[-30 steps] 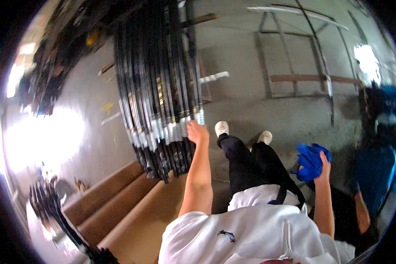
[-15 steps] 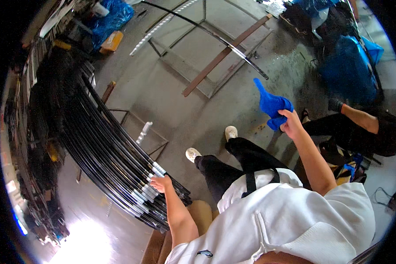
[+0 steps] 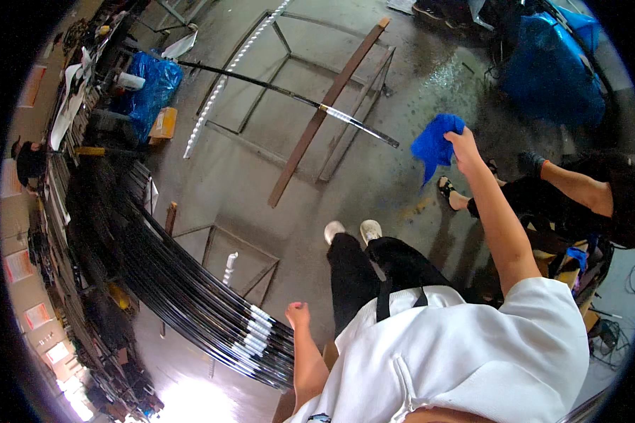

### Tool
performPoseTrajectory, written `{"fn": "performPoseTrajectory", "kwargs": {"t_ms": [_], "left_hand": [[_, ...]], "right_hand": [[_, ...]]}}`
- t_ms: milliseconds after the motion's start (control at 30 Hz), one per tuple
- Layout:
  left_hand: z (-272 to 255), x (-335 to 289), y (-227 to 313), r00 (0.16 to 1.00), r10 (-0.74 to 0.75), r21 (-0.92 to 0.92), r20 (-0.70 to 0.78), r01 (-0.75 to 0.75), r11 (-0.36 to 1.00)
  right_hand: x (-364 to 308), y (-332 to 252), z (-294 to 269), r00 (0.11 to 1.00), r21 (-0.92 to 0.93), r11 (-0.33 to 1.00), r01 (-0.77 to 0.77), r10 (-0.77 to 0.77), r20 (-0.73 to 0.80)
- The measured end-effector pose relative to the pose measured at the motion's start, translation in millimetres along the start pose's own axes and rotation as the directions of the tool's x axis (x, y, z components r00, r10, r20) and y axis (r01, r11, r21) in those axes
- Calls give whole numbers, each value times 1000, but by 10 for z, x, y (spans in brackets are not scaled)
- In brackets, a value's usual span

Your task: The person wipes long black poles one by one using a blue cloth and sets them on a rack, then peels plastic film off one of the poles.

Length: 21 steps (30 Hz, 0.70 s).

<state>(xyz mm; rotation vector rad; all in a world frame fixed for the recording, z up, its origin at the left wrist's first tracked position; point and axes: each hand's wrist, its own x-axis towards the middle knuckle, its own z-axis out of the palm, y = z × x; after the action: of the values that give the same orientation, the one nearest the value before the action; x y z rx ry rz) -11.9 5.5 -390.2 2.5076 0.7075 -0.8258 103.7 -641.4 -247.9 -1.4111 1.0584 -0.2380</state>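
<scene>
My right hand [image 3: 461, 149] grips a blue cloth [image 3: 432, 143], which hangs bunched to the left of the fingers. My left hand [image 3: 298, 315] is closed, fingers curled with nothing visible in them, just beyond the near end of a bundle of long black rods [image 3: 197, 299]. White bands [image 3: 255, 333] ring these rods close to that end. Ahead, a single black rod [image 3: 282, 89] with a pale section lies across a metal stand, its near end to the left of the cloth and apart from it.
A brown bar [image 3: 329, 111] and a white spiral-wrapped bar [image 3: 236, 65] top the metal stand [image 3: 241, 132]. Blue plastic-wrapped bundles [image 3: 554, 70] are at the far right. Another person's leg [image 3: 578, 185] is close on the right. An orange-yellow box [image 3: 163, 124] sits far left.
My left hand has come off the rod bundle, moved right and curled closed. The blue cloth has swung and now droops from my right hand. My view and feet have shifted.
</scene>
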Motion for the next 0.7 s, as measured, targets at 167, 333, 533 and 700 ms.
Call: {"fn": "performPoseTrajectory", "kwargs": {"t_ms": [167, 333, 533, 700], "left_hand": [[11, 253, -142, 999, -22, -159, 32, 26, 987], [-489, 288, 897, 951, -206, -94, 231, 232, 968], [-561, 731, 1947, 916, -132, -214, 378, 225, 951], [-735, 1122, 2916, 906, 9, -260, 424, 113, 959]], "right_hand": [[1117, -359, 361, 998, 234, 972, -12, 27, -61], [2278, -979, 930, 996, 509, 857, 78, -93, 4], [3377, -1262, 1550, 987, 675, 736, 45, -138, 85], [4271, -34, 1585, 960, 327, 945, -12, 102, -260]]}}
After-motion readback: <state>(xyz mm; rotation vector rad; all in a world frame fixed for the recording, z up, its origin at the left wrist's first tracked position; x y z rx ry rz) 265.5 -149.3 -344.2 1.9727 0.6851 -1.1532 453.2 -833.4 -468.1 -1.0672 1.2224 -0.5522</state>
